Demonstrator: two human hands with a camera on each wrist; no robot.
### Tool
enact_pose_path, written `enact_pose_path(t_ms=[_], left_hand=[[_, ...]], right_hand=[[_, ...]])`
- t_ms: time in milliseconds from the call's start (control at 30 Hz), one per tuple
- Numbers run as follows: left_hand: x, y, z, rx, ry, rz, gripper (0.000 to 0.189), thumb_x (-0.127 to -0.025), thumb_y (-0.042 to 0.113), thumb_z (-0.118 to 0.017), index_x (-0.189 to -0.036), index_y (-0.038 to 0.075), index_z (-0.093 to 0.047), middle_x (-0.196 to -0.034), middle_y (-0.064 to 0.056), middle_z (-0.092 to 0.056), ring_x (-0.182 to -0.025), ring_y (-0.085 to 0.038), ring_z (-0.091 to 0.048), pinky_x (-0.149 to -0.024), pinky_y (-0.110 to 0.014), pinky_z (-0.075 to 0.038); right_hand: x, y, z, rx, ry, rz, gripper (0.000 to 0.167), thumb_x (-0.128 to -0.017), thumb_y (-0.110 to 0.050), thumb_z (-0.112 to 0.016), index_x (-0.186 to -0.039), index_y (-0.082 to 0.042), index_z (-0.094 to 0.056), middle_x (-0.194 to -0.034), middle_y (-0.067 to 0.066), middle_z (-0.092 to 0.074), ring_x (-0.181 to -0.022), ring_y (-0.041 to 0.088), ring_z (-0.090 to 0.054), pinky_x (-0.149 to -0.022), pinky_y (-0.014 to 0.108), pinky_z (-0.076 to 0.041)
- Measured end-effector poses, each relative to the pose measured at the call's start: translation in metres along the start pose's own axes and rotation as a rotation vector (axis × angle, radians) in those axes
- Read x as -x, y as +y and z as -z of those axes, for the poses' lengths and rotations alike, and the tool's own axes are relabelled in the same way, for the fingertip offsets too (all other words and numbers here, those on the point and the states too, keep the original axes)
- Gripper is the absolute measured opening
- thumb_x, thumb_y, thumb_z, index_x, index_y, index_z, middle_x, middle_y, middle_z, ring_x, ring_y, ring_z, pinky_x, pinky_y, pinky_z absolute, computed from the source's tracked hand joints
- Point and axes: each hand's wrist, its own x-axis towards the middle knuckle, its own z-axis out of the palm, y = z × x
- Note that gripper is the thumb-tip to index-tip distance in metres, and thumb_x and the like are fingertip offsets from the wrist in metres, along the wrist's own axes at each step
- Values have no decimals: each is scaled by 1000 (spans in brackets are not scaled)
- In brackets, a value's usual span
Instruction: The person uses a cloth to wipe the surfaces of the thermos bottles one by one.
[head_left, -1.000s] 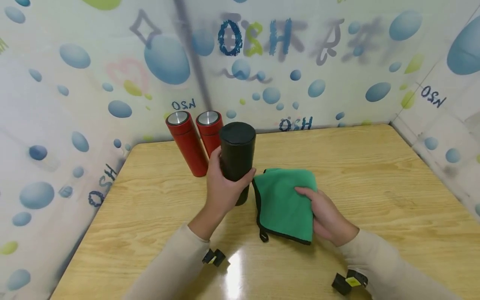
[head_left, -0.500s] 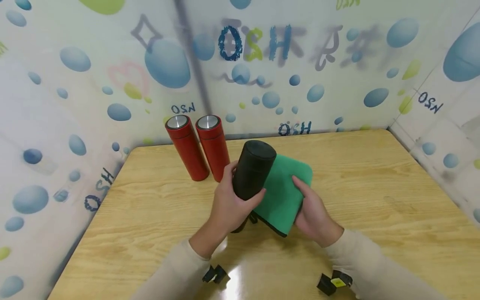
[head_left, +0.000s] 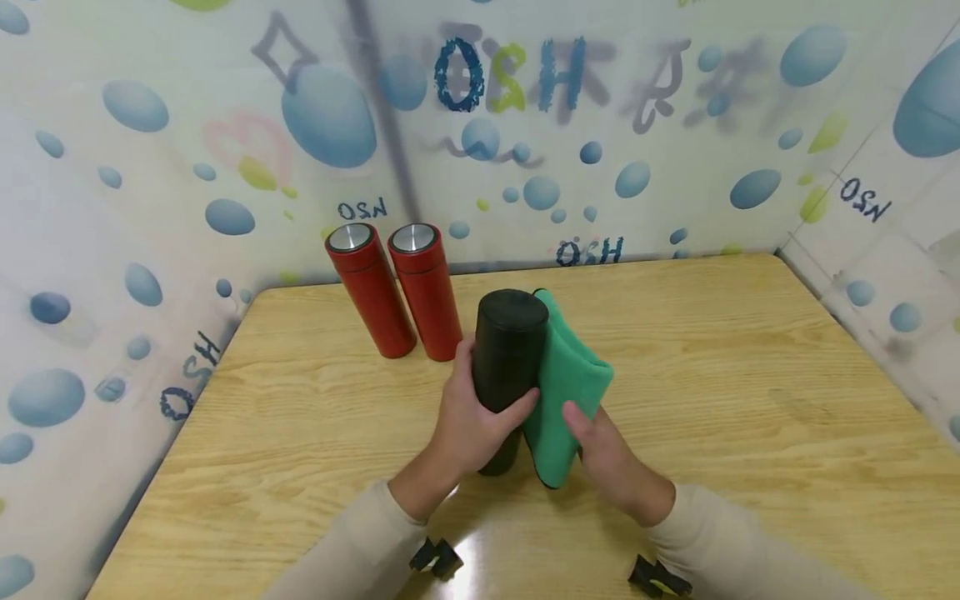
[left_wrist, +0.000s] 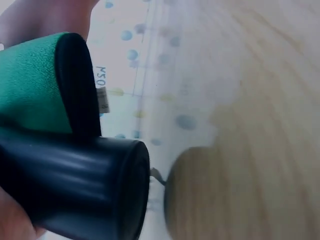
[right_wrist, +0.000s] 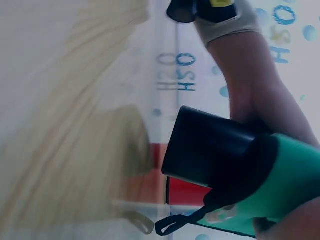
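Grips the black bottle (head_left: 512,358) in the left hand (head_left: 468,425), clamping round its middle with fingers and thumb. Holds it over the wooden table (head_left: 735,383), roughly midway between the left and right edges and well apart from the back edge. Sets its long axis close to upright, with one flat black end pointing up and the other pointing down at the table. Seems to hang just clear of the surface, judging by a gap in the dim, soft left wrist view. Pinches the folded green cloth (head_left: 573,379) in the right hand (head_left: 603,454), with thumb on the near face and fingers largely hidden behind. Lays it against the bottle on the side toward the table's right edge, touching. Dangles a black loop (right_wrist: 172,225) from the cloth's dark edging, and shows a white tag (left_wrist: 103,100) there too. Has a red bottle (head_left: 370,292) and a second red bottle (head_left: 426,292) near the back left corner, upright, side by side, with silver tops facing up.
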Motion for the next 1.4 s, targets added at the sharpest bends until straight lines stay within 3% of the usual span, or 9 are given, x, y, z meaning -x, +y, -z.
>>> enact_pose_path(t_ms=[67,200,367,533,733,833,1033,1167,1400], left_hand=[[3,-1,-2,32,-1,8,77,-83,21,-81,-144,21,-34,-134,0,-54,-121,-20,-56,-100,-47,-50],[6,-4,-6,84,-5,4,77,-83,20,-81,-144,20,-33,-134,-1,-54,-120,-20,-57,-100,-48,-49],[8,-8,-6,123,-15,-18,78,-85,27,-80,-145,22,-32,-137,-1,-52,-122,-20,-55,-102,-50,-47],[8,-12,-5,163,-34,-54,80,-87,46,-75,-148,24,-29,-139,-2,-51,-123,-21,-55,-103,-50,-46],[7,-16,-3,160,0,-116,98,-84,74,-58,-147,6,-27,-133,-12,-54,-116,-25,-58,-97,-43,-50],[6,-16,-2,129,11,-138,99,-84,76,-54,-145,2,-29,-131,-15,-56,-113,-27,-59,-95,-42,-51],[4,-16,-2,92,-1,-134,96,-82,78,-54,-143,7,-31,-131,-14,-56,-113,-26,-59,-95,-42,-51],[4,-17,-3,71,-10,-151,96,-83,77,-55,-142,5,-32,-131,-15,-55,-113,-27,-58,-96,-42,-50],[5,-17,-4,70,-51,-151,96,-82,77,-56,-141,5,-32,-135,-14,-54,-116,-26,-57,-98,-43,-50]], right_hand=[[2,5,-1,69,-18,26,49,-108,-19,-37,-146,8,-25,-139,26,-44,-121,0,-50,-101,19,-45],[2,12,-1,146,-32,90,48,-101,-5,-51,-145,2,-34,-138,20,-50,-121,3,-54,-102,23,-48],[1,13,-3,150,-68,107,48,-101,-3,-51,-146,-1,-35,-138,19,-50,-123,4,-54,-104,26,-48],[1,14,-5,142,-94,102,50,-101,-2,-52,-148,-5,-35,-141,15,-50,-126,6,-54,-105,25,-47],[-1,16,-7,222,-82,45,42,-103,-7,-51,-144,-5,-40,-136,13,-55,-121,13,-57,-102,27,-50],[-2,17,-7,249,-59,1,38,-103,-9,-50,-140,-3,-42,-131,13,-58,-117,15,-59,-99,28,-51],[-3,15,-5,245,-2,-52,38,-105,-14,-48,-140,-1,-42,-130,16,-58,-116,23,-59,-98,27,-50],[-2,12,-4,242,15,-24,37,-106,-13,-47,-141,-1,-42,-131,15,-58,-118,23,-58,-99,27,-50],[1,7,-1,250,60,123,39,-103,-3,-48,-141,0,-42,-133,16,-57,-122,5,-55,-102,21,-47]])
